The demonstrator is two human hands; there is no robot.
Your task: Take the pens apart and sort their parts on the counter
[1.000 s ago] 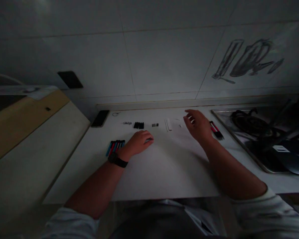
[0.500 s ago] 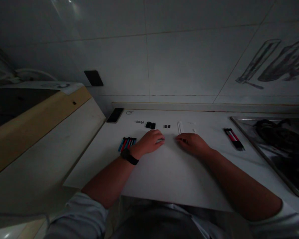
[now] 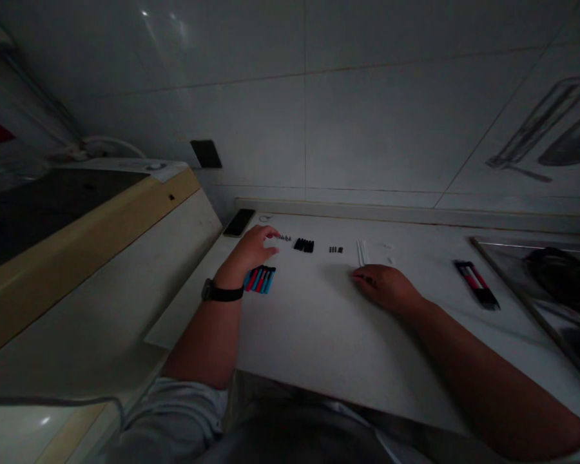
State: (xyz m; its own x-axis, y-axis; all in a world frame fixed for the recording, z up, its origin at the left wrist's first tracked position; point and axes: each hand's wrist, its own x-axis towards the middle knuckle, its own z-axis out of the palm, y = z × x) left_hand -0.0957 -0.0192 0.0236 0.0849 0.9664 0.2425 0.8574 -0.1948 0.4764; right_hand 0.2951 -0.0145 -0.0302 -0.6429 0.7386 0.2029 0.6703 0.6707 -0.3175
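My left hand [image 3: 255,250] reaches over the left side of the white counter, thumb and fingers apart with nothing between them. Its fingertips are beside a short row of tiny metallic pieces [image 3: 285,238]. Below it lie several red and blue tubes [image 3: 260,280], partly covered by the hand. My right hand [image 3: 386,287] rests low over the counter with curled, pinched fingers; whatever is in them is too small and dark to name. Thin white sticks [image 3: 362,251] lie just beyond it. Between the hands are black cylindrical pieces [image 3: 304,245] and tiny dark pieces [image 3: 336,249].
A phone [image 3: 239,222] and a small ring-like loop [image 3: 265,218] lie at the back left. Toward the right sits a black-and-red bundle [image 3: 476,283], before the stove [image 3: 551,303]. A tiled wall [image 3: 367,129] closes the back; a pale cabinet-like box [image 3: 183,225] stands left.
My left hand has moved left, away from my right hand, to the tiny metallic pieces, and its fingers have opened. My right hand stays by the white sticks. The view has shifted slightly.
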